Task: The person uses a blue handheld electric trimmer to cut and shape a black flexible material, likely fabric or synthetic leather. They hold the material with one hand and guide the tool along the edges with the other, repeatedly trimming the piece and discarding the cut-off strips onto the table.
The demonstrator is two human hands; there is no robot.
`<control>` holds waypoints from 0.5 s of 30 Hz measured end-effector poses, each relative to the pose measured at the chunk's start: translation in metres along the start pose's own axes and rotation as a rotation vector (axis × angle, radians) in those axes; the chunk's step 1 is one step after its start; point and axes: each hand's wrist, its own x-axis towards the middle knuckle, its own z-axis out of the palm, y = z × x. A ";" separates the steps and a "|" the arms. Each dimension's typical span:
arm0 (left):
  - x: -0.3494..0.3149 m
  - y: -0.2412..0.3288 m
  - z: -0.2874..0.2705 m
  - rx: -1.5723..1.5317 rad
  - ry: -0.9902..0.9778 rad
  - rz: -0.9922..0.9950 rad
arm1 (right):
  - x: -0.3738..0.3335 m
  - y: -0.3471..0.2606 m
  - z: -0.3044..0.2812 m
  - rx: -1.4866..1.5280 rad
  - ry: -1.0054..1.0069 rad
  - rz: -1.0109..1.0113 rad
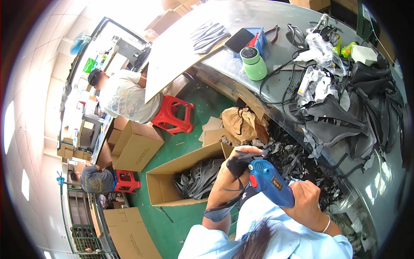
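My right hand (305,200), with a light bracelet at the wrist, is wrapped round the handle of a blue handheld power tool (279,190) with a red part at its front. Just left of the tool, the fingers of my left hand (225,178) are closed on a thin black flexible piece (238,165). The tool's front end almost meets that piece; whether they touch is hard to tell. Another dark strip (220,213) lies across my left forearm. Below my hands stands an open cardboard box (160,183) holding many dark grey cut pieces (200,175).
A metal workbench (276,47) carries a green bottle (254,64), a blue bin (260,41), pliers (274,33), cables and heaped black pieces (336,121). Black scraps (297,162) cover the floor beneath. Two people sit at left on red stools (177,114) near cardboard boxes (138,146).
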 end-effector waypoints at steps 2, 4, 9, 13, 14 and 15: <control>0.001 0.001 -0.001 0.037 -0.047 0.058 | 0.002 -0.003 -0.001 0.007 -0.001 -0.002; 0.002 0.001 -0.004 0.062 -0.102 0.110 | 0.002 -0.004 -0.002 0.010 0.001 -0.011; -0.004 -0.017 -0.009 0.193 -0.251 0.062 | 0.005 -0.004 -0.004 0.009 0.037 -0.026; -0.002 -0.015 0.007 0.002 -0.500 -0.263 | 0.017 0.008 -0.018 0.072 0.063 0.112; -0.001 -0.018 0.016 -0.041 -0.620 -0.258 | 0.023 0.009 -0.021 0.192 0.043 0.182; -0.008 -0.014 0.024 -0.047 -0.589 -0.189 | 0.029 0.009 -0.019 0.302 0.008 0.228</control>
